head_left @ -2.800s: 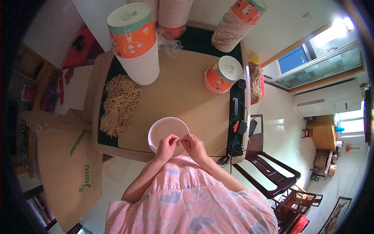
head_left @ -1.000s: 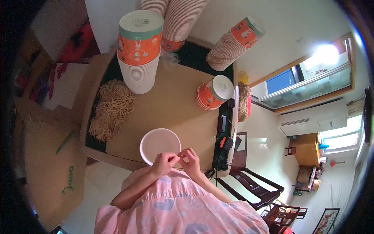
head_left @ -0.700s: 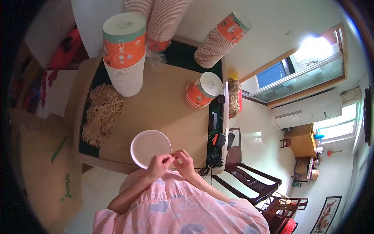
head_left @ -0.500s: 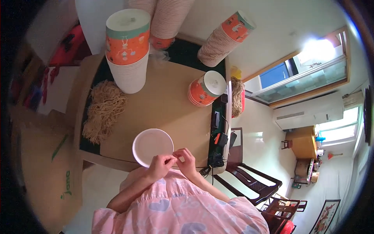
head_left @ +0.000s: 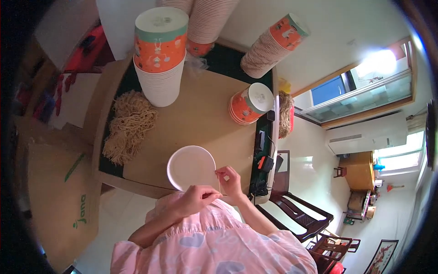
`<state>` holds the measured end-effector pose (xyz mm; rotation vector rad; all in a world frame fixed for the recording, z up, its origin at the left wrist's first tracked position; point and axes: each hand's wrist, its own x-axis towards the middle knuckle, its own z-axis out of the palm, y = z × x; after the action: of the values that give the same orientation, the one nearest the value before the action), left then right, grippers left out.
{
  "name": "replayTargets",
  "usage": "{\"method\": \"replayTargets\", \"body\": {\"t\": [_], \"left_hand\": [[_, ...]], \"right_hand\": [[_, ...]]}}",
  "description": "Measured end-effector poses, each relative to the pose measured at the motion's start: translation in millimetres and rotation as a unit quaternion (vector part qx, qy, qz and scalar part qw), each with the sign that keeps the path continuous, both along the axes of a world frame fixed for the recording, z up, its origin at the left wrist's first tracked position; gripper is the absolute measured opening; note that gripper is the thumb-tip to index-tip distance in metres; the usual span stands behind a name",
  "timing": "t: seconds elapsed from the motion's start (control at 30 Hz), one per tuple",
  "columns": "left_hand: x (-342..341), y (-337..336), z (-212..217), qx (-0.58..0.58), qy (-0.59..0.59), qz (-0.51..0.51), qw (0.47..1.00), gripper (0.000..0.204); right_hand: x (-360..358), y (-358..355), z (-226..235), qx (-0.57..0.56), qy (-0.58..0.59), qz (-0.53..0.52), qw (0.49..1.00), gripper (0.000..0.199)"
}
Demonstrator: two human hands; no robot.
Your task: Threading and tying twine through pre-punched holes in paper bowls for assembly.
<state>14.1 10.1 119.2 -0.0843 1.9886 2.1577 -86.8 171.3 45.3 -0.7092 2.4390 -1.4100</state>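
Note:
A white round paper tub, its open mouth facing up, is by the table's front edge, close to my body. Just beside its near right rim, my right hand pinches a thin strand of twine. My left hand is closed, thumb and fingertips together, at the lower end of that strand, just below the tub's rim. The twine runs short and nearly straight between the two pinches. A loose heap of tan twine lies at the table's left side.
A tall stack of orange and white paper tubs stands upside down behind the twine. A shorter stack is at the right, and a leaning stack at the back. Chargers and cables line the right edge; a dark wooden chair stands beyond.
My hands have drawn apart, the right one up along the rim and the left one lower, with twine now showing between them. The whole view has shifted slightly.

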Motion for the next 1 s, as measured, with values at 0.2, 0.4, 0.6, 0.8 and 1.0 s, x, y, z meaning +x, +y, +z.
{"method": "replayTargets", "body": {"t": [0.2, 0.4, 0.6, 0.8, 1.0], "left_hand": [[2.2, -25.8, 22.4, 0.092, -0.059, 0.112, 0.988, 0.013], [-1.9, -41.9, 8.4, 0.161, -0.075, 0.183, 0.967, 0.014], [-7.5, -80.2, 8.7, 0.221, -0.045, 0.325, 0.918, 0.016], [7.9, -93.1, 6.7, 0.222, -0.079, 0.343, 0.909, 0.016], [16.3, -91.4, -12.9, 0.232, -0.105, 0.335, 0.907, 0.013]], "right_hand": [[-64.6, 5.7, -0.6, 0.042, -0.059, 0.021, 0.997, 0.006], [-83.3, -14.1, 7.4, 0.18, -0.055, 0.091, 0.978, 0.032], [-82.0, -16.3, -5.9, 0.241, 0.041, 0.199, 0.949, 0.03], [-142.5, 1.2, 23.9, 0.281, -0.035, 0.08, 0.956, 0.017], [-278.0, 143.7, 43.8, 0.352, 0.074, -0.229, 0.905, 0.046]]}}
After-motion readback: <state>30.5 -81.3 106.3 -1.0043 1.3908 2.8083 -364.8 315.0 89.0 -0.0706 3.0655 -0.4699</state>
